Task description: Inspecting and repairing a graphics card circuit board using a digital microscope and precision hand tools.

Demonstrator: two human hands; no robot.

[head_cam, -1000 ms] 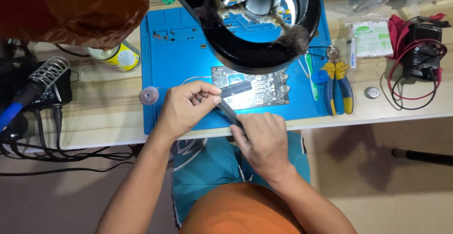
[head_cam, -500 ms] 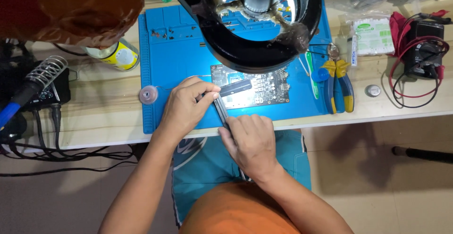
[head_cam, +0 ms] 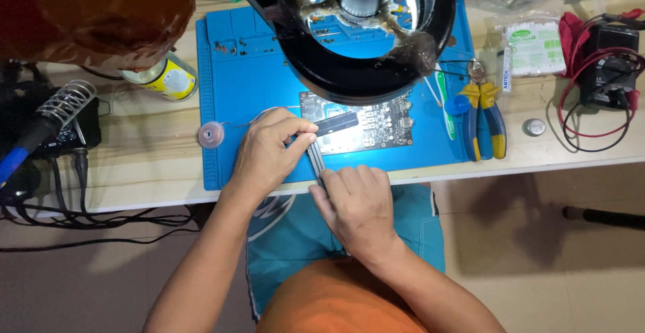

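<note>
The left hand (head_cam: 269, 148) is closed on a dark tool (head_cam: 334, 125), pointed right over the circuit board (head_cam: 366, 121). A slim grey tool (head_cam: 316, 162), its long axis running away from the body, is gripped by the right hand (head_cam: 356, 205).

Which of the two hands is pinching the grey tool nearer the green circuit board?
The left hand, its fingertips beside the green circuit board; the right hand grips lower down.

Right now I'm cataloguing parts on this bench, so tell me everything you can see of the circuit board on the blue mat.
The circuit board is a dark, roughly rectangular panel crowded with small silvery components, lying flat on the blue mat near its front edge. Its upper part is hidden under the round black magnifier lamp. A flat black bar lies slanted across its left part, pinched by the left hand. The right hand holds a slim grey tool that points toward its left edge; whether the tip touches it cannot be seen.
</note>
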